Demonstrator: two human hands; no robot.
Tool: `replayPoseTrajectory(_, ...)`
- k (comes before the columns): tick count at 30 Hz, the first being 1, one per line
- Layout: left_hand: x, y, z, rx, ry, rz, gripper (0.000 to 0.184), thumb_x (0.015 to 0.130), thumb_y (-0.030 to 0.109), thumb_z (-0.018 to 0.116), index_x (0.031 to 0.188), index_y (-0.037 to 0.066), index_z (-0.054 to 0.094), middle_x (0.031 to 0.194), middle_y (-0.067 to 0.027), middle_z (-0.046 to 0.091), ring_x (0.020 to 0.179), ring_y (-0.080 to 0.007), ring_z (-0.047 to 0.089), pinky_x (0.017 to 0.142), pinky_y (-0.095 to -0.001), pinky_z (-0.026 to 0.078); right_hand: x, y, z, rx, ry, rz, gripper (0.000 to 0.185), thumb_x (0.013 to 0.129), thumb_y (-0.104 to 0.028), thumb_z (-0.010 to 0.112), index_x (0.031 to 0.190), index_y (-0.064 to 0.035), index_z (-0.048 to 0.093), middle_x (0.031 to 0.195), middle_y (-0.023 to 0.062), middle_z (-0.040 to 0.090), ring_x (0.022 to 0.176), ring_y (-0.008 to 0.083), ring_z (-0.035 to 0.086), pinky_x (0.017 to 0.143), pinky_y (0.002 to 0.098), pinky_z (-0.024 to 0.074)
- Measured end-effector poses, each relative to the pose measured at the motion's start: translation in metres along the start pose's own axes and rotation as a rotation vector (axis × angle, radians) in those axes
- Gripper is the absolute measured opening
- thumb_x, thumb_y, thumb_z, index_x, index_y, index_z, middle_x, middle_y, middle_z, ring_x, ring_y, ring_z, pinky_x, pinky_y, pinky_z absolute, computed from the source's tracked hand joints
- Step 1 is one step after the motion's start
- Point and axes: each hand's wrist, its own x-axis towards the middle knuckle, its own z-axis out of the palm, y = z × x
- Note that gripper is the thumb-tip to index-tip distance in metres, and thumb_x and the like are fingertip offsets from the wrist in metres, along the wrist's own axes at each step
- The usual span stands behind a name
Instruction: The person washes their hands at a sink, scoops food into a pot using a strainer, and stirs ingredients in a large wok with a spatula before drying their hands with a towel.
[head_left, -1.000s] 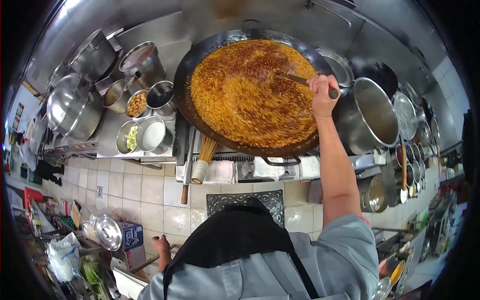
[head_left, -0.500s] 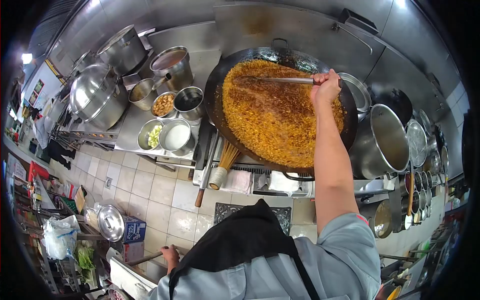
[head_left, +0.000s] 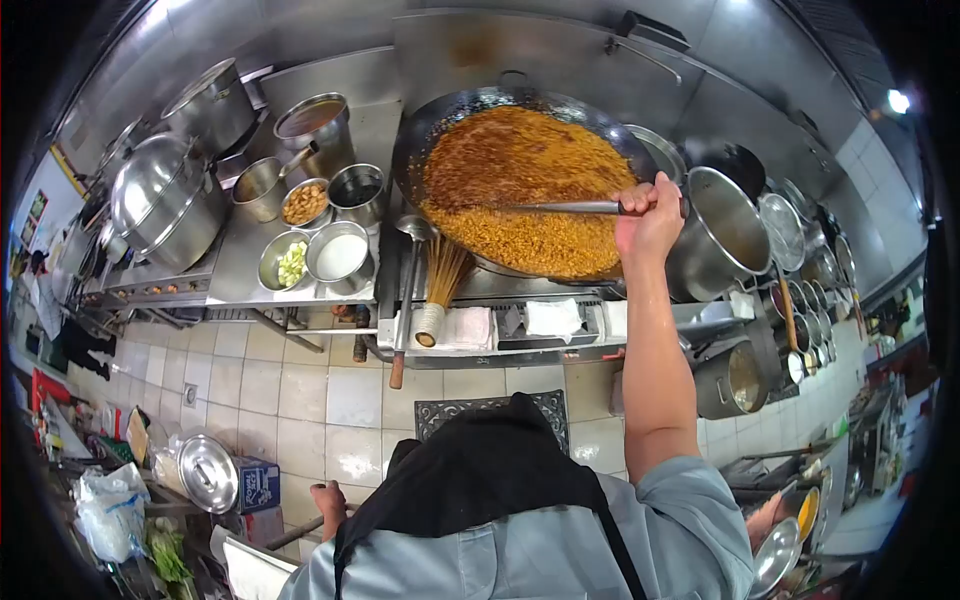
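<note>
Right hand [head_left: 650, 220] wrapped round the dark grip of a long-handled metal stirring utensil [head_left: 575, 208], its head sunk out of sight in grainy yellow and red-brown food [head_left: 530, 150]! That mass fills a wide, round, black wok [head_left: 408, 160], ahead and to the right hand's left. Down low, left hand [head_left: 328, 500], fingers curled beside a slim metal bar [head_left: 300, 531]; whether they close on it, can't tell. Looks thick and oily, this food: heavy drag on the tool, loose grains sliding round it. The shaft seems stiff; the grip's far end gives leverage, though greasy fingers could slip. A deep silver pot [head_left: 697, 270] sits just right of that hand.
</note>
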Motion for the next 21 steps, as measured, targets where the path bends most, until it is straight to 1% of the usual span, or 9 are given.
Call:
replayPoseTrajectory(1, 0.008, 0.0, 0.004, 0.008, 0.007, 0.013, 0.046, 0.087, 0.017, 0.065, 0.123, 0.0, 0.043, 0.087, -0.0205, 0.062, 0.055, -0.0282, 0.059, 0.045, -0.0441, 0.047, -0.013, -0.013, 0.003, -0.013, -0.007, -0.027, 0.034, 0.101, -0.018, 0.055, 0.07, -0.0128, 0.042, 0.058, 0.0017, 0.038, 0.053, 0.017, 0.037, 0.063, 0.0409, 0.0443)
replayPoseTrajectory(4, 0.02, 0.009, 0.006, 0.019, -0.091, 0.016, 0.046, 0.088, 0.018, 0.065, 0.124, 0.001, 0.041, 0.079, -0.0177, 0.06, 0.047, -0.0264, 0.054, 0.041, -0.0424, 0.043, -0.041, -0.057, 0.006, -0.043, -0.037, -0.069, 0.034, 0.102, -0.017, 0.054, 0.071, -0.0124, 0.042, 0.057, 0.0009, 0.037, 0.054, 0.0156, 0.035, 0.062, 0.0399, 0.0424)
replayPoseTrajectory(8, 0.025, 0.025, 0.017, 0.034, -0.151, 0.061, 0.045, 0.088, 0.018, 0.063, 0.124, 0.001, 0.041, 0.076, -0.0159, 0.059, 0.046, -0.0257, 0.052, 0.04, -0.0421, 0.042, -0.067, -0.113, 0.004, -0.127, -0.125, -0.12, 0.035, 0.103, -0.018, 0.054, 0.071, -0.0115, 0.041, 0.056, 0.0017, 0.037, 0.053, 0.015, 0.035, 0.062, 0.0393, 0.0408)
replayPoseTrajectory(9, 0.027, 0.031, 0.021, 0.034, -0.161, 0.075, 0.045, 0.088, 0.018, 0.063, 0.124, 0.001, 0.041, 0.076, -0.0155, 0.059, 0.046, -0.0256, 0.052, 0.04, -0.0421, 0.042, -0.07, -0.123, 0.003, -0.164, -0.127, -0.133, 0.034, 0.103, -0.017, 0.055, 0.072, -0.0111, 0.041, 0.056, 0.0019, 0.036, 0.052, 0.0149, 0.034, 0.062, 0.0394, 0.0409)
replayPoseTrajectory(12, 0.029, 0.041, 0.027, 0.044, -0.195, 0.099, 0.044, 0.088, 0.017, 0.063, 0.123, 0.002, 0.041, 0.075, -0.0143, 0.058, 0.046, -0.025, 0.052, 0.04, -0.0415, 0.042, -0.074, -0.139, -0.009, -0.254, -0.244, -0.15, 0.033, 0.103, -0.015, 0.054, 0.073, -0.0107, 0.041, 0.055, 0.0021, 0.037, 0.052, 0.015, 0.036, 0.061, 0.0392, 0.0416)
replayPoseTrajectory(15, 0.031, 0.051, 0.039, 0.034, -0.22, 0.155, 0.043, 0.087, 0.016, 0.063, 0.122, 0.003, 0.04, 0.073, -0.0129, 0.057, 0.045, -0.0233, 0.051, 0.038, -0.0402, 0.04, -0.069, -0.125, -0.027, -0.344, -0.32, -0.15, 0.033, 0.103, -0.01, 0.053, 0.073, -0.0104, 0.041, 0.056, 0.0028, 0.04, 0.053, 0.0148, 0.039, 0.061, 0.0387, 0.0423)
replayPoseTrajectory(16, 0.033, 0.054, 0.043, 0.025, -0.222, 0.191, 0.043, 0.087, 0.015, 0.062, 0.122, 0.003, 0.04, 0.073, -0.0127, 0.057, 0.045, -0.0228, 0.051, 0.038, -0.0398, 0.04, -0.068, -0.117, -0.032, -0.389, -0.369, -0.185, 0.033, 0.104, -0.006, 0.052, 0.073, -0.0088, 0.041, 0.058, 0.0023, 0.043, 0.054, 0.0133, 0.041, 0.06, 0.036, 0.0419)
replayPoseTrajectory(18, 0.035, 0.062, 0.048, 0.019, -0.243, 0.189, 0.043, 0.088, 0.015, 0.062, 0.123, 0.004, 0.04, 0.074, -0.0124, 0.057, 0.045, -0.0221, 0.051, 0.037, -0.0389, 0.039, -0.064, -0.092, -0.041, -0.452, -0.406, -0.231, 0.032, 0.104, -0.004, 0.052, 0.073, -0.0073, 0.042, 0.06, 0.0016, 0.043, 0.055, 0.0115, 0.042, 0.058, 0.0327, 0.0406)
replayPoseTrajectory(21, 0.022, 0.08, 0.052, 0.028, -0.269, 0.093, 0.043, 0.088, 0.015, 0.062, 0.124, 0.005, 0.039, 0.075, -0.0122, 0.056, 0.046, -0.0217, 0.051, 0.036, -0.0377, 0.037, -0.043, -0.05, -0.064, -0.566, -0.426, -0.298, 0.032, 0.103, 0.0, 0.053, 0.074, -0.0053, 0.041, 0.064, 0.0005, 0.045, 0.058, 0.0089, 0.044, 0.054, 0.0272, 0.0371)
